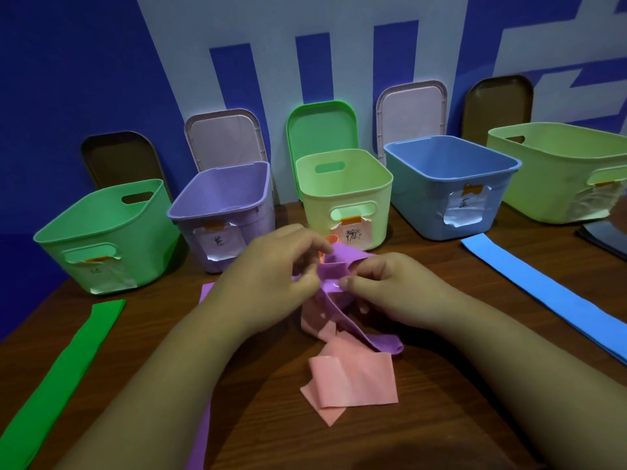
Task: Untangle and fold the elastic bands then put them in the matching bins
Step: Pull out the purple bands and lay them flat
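A purple elastic band (334, 271) and a pink elastic band (353, 378) are knotted together at the middle of the wooden table. My left hand (271, 276) pinches the purple knot from the left. My right hand (390, 286) pinches it from the right. The pink band's loose end lies flat below the knot. A purple tail runs down under my left forearm. A green band (68, 368) lies flat at the left and a blue band (549, 293) lies flat at the right.
Five open bins stand along the back: green (101, 232), purple (220, 212), pale yellow-green (342, 195), blue (451, 188) and a large pale green one (559, 171). Most carry paper labels. Lids lean on the blue-and-white wall behind them.
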The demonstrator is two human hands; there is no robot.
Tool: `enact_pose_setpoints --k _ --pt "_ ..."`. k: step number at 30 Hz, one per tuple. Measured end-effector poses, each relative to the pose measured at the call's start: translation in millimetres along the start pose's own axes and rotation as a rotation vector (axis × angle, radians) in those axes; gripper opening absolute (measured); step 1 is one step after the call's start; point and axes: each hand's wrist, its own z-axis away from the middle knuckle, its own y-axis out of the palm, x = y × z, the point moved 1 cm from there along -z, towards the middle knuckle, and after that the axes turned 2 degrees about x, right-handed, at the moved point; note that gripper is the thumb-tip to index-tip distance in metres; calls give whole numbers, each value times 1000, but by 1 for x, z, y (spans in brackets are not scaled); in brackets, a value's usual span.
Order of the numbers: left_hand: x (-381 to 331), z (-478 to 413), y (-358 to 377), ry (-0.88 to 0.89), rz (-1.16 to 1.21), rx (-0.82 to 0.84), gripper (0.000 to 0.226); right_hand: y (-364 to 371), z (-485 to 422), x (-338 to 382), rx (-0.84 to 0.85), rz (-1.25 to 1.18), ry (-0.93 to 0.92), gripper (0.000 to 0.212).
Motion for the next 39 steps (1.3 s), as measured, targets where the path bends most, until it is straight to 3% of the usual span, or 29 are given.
enact_pose_setpoints --k 9,13,18,21,24,28,30,39 --pt "-6 0 -48 2 -210 -181 24 -18 4 -1 -292 -48 84 36" --pt "-13 12 -71 -7 -357 -253 22 -20 2 -7 -368 -237 184 39" --pt "-19 30 -98 -33 -571 -342 6 -29 1 -11 -512 -253 283 34" --pt "-21 39 -107 -38 -628 -358 15 -30 0 -13 -575 -240 268 32" --pt "-27 46 -104 16 -561 -254 18 -25 0 -12 -530 -365 230 31" --pt "-37 52 -84 141 -306 261 19 -25 8 -4 -423 -596 162 25" --pt "-44 50 -68 140 -264 433 22 -25 9 -2 -375 -680 132 22" --pt "-57 12 13 55 -333 220 27 -20 5 -4 -276 -715 106 27"
